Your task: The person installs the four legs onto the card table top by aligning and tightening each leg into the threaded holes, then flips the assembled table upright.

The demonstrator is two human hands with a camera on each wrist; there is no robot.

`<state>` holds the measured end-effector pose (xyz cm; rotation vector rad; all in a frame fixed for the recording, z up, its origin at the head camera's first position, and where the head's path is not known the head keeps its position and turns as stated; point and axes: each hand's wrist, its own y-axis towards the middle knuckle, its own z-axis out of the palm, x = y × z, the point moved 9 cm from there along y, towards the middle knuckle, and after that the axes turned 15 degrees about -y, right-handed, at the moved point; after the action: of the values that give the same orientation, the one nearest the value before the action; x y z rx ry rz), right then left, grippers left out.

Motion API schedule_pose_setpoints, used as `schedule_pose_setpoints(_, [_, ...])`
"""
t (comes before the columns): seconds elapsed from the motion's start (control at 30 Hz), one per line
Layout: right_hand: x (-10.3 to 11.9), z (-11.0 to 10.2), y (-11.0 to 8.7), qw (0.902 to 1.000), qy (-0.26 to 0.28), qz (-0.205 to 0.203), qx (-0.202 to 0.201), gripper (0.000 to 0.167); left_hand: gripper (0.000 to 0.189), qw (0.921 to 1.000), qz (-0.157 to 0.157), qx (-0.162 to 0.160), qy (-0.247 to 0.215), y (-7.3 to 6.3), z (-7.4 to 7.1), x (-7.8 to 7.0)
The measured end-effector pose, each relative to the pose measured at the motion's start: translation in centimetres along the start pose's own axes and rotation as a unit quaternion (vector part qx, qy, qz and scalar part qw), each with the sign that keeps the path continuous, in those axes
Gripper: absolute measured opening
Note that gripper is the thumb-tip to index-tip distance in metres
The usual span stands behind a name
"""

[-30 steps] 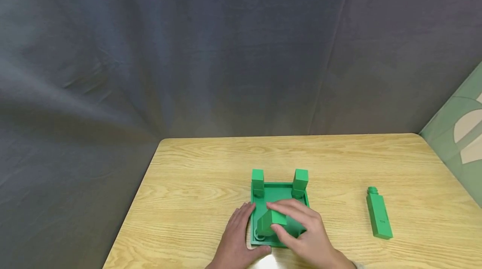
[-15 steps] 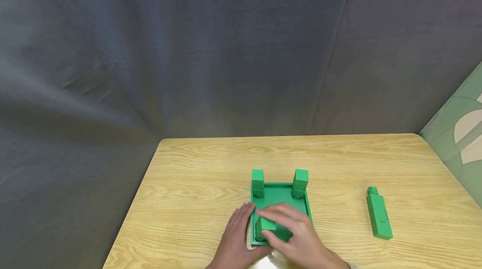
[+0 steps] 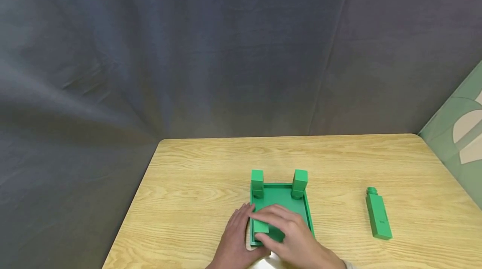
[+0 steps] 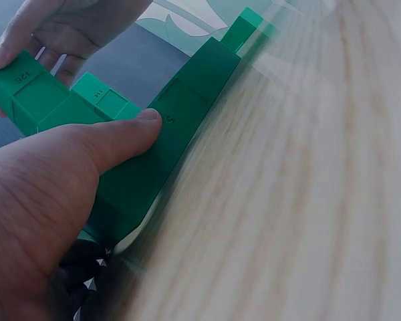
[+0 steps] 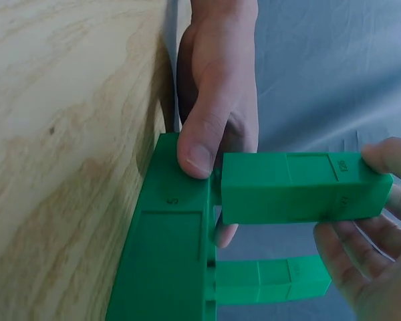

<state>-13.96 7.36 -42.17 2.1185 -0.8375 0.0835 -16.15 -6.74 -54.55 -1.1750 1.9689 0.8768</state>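
A shallow green tray-shaped tabletop [image 3: 280,197] lies with its raised rim up. My left hand [image 3: 236,239] grips its near left corner, fingers along the left side and thumb pressing the front edge. At that corner stands a square green leg [image 3: 261,226], upright. My right hand [image 3: 295,235] pinches its upper end between thumb and fingers. In the right wrist view the held leg [image 5: 281,194] sits right against the tabletop [image 5: 164,234], squared to it. Two like legs, one far left [image 3: 257,181] and one far right [image 3: 300,182], stand at the back corners.
Apart on the right lies a loose green leg [image 3: 379,216], its threaded end pointing away. The wooden table [image 3: 196,168] is backed by a dark grey curtain [image 3: 241,51]. A green patterned panel [image 3: 461,135] borders the right side.
The right hand has moved left and slightly nearer with the leg, which has gone from tilted to upright at the near left corner. The left hand stays put.
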Motion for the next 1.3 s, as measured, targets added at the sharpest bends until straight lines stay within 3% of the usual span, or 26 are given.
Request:
schedule_pose_setpoints(0.1, [-0.2, 0.1, -0.1, 0.9994, -0.007, -0.008, 0.033, 0.048, 0.104, 0.9999, -0.008, 0.004, -0.006, 0.0, 0.0, 0.1])
schedule_pose_setpoints(0.33, [-0.8, 0.3, -0.1, 0.9928, 0.018, -0.015, 0.118, 0.056, 0.109, 0.9961, -0.061, 0.036, -0.053, -0.1, 0.2, 0.7])
schedule_pose_setpoints(0.47, [-0.9, 0.2, -0.1, 0.994, 0.017, -0.01, 0.107, 0.054, 0.109, 0.9973, -0.05, 0.031, -0.043, -0.1, 0.1, 0.5])
schedule_pose_setpoints(0.6, [-1.0, 0.2, -0.1, 0.9979, 0.024, 0.008, 0.059, 0.046, 0.107, 0.9989, -0.035, 0.018, -0.025, -0.1, 0.0, 0.2])
schedule_pose_setpoints(0.73, [-1.5, 0.3, -0.3, 0.9981, 0.039, 0.046, 0.013, 0.035, 0.109, 0.9984, -0.044, 0.022, -0.028, -0.1, 0.0, 0.3])
schedule_pose_setpoints(0.9, [-1.6, 0.4, -0.5, 0.9971, 0.045, 0.06, -0.014, 0.036, 0.111, 0.9983, -0.045, 0.023, -0.03, -0.1, 0.0, 0.4])
schedule_pose_setpoints(1.0, [-1.5, 0.4, -0.5, 0.9969, 0.051, 0.059, -0.007, 0.039, 0.11, 0.9992, -0.03, 0.016, -0.022, -0.1, -0.1, 0.3])
schedule_pose_setpoints(1.13, [-1.5, 0.8, -0.5, 0.997, 0.056, 0.041, 0.035, 0.053, 0.106, 0.9998, -0.011, 0.014, -0.011, 0.0, -0.1, 0.0])
schedule_pose_setpoints(1.3, [-1.6, 1.4, -0.8, 0.9937, 0.064, 0.009, 0.091, 0.056, 0.104, 0.9995, -0.016, 0.019, -0.019, 0.0, 0.0, 0.0])
